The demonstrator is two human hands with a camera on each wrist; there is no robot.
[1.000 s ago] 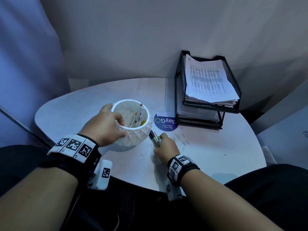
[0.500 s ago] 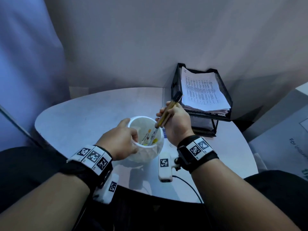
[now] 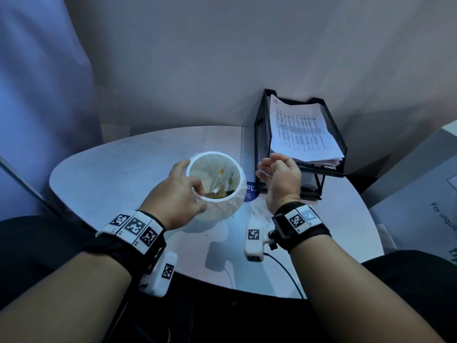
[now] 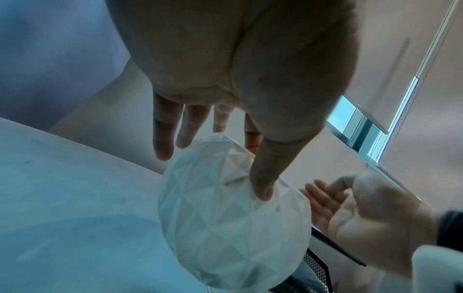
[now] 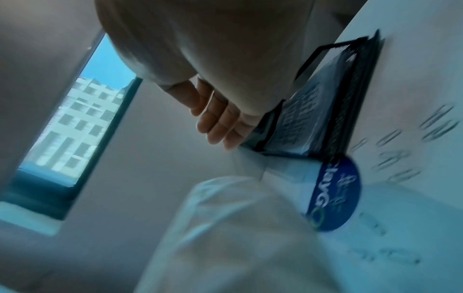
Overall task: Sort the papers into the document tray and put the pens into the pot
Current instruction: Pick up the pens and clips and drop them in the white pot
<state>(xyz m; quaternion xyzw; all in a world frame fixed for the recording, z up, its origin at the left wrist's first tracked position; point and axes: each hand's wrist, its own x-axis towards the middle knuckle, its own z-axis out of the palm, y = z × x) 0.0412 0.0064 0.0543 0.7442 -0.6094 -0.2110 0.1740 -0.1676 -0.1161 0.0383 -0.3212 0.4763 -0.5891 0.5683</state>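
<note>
A white faceted pot (image 3: 217,194) (image 4: 233,214) stands on the round white table (image 3: 123,169) with several pens (image 3: 222,181) inside it. My left hand (image 3: 183,189) grips the pot's near left rim, thumb (image 4: 263,178) on the outer wall and fingers over the edge. My right hand (image 3: 279,177) (image 5: 218,123) hovers empty just right of the pot, fingers loosely bent. A black mesh document tray (image 3: 331,125) (image 5: 350,111) at the back right holds a stack of printed papers (image 3: 301,129).
A round blue sticker (image 3: 251,193) (image 5: 335,196) lies on the table between the pot and the tray. Several paper clips (image 3: 258,210) (image 5: 400,158) lie scattered near my right wrist. A cardboard box (image 3: 420,199) stands off the table's right edge. Walls close in behind.
My right hand picked up a pen from the table, carried it over the pot and let it go inside; the hand now hovers empty beside the pot. My left hand kept hold of the pot.
</note>
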